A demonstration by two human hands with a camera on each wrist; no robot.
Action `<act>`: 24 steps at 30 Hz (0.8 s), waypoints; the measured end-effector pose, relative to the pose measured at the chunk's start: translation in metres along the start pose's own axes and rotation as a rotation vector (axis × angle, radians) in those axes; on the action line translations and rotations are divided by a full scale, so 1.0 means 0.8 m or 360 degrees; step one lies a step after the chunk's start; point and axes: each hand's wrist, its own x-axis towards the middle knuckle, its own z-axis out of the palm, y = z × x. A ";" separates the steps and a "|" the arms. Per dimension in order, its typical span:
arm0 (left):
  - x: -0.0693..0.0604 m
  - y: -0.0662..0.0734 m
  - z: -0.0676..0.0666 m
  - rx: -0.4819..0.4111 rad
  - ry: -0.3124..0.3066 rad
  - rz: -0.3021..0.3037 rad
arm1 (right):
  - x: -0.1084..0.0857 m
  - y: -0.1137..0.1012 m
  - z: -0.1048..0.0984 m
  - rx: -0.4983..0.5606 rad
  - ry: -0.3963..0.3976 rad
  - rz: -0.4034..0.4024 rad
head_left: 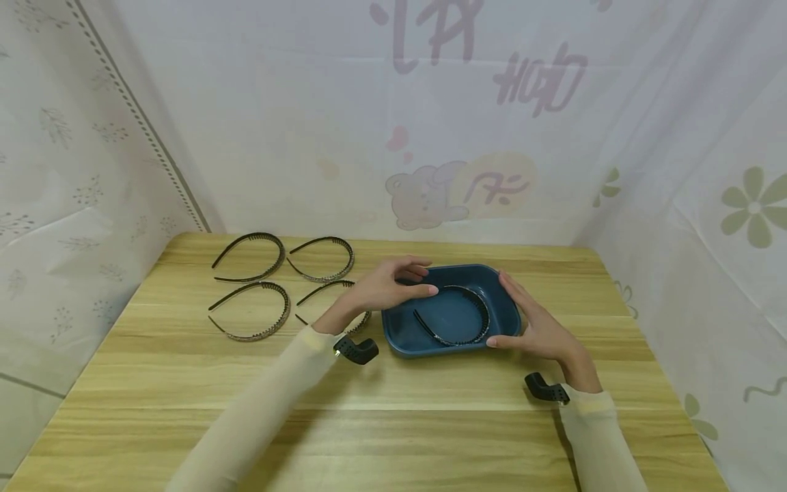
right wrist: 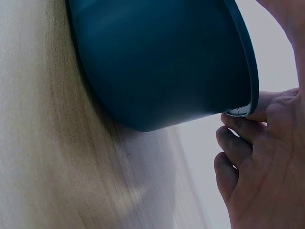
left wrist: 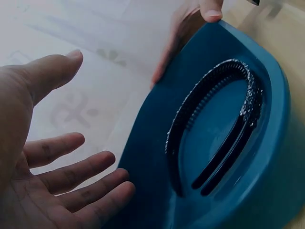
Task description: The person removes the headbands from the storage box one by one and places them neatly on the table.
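Observation:
A blue plastic basin (head_left: 396, 344) stands on the table. Inside it lies a black toothed headband (head_left: 485, 318) with glittering trim; two tips side by side show in the left wrist view, so there may be more than one. My right hand (head_left: 541, 333) holds the basin's right end, thumb at the front rim and fingers along the outer side. Above the basin's left part is my left hand (head_left: 389, 285), its fingers spread and holding nothing. In the left wrist view the left fingertips (left wrist: 125, 190) appear beside the basin; whether they touch it I cannot tell.
Several similar headbands lie left of the basin: one at back left (head_left: 284, 253), one at back right (head_left: 352, 260), one at front left (head_left: 285, 311), and one partly hidden behind the left wrist (head_left: 332, 285). Patterned cloth (head_left: 295, 137) hangs around the wooden table (head_left: 430, 437).

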 end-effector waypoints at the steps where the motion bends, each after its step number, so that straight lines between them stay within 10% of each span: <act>1: 0.002 0.001 0.002 0.0013 -0.0003 -0.0001 | 0.000 0.000 0.000 0.0001 -0.0002 0.0003; 24: 0.054 0.013 0.061 0.0097 -0.0237 -0.0132 | -0.001 0.001 0.001 0.0040 -0.0001 0.0034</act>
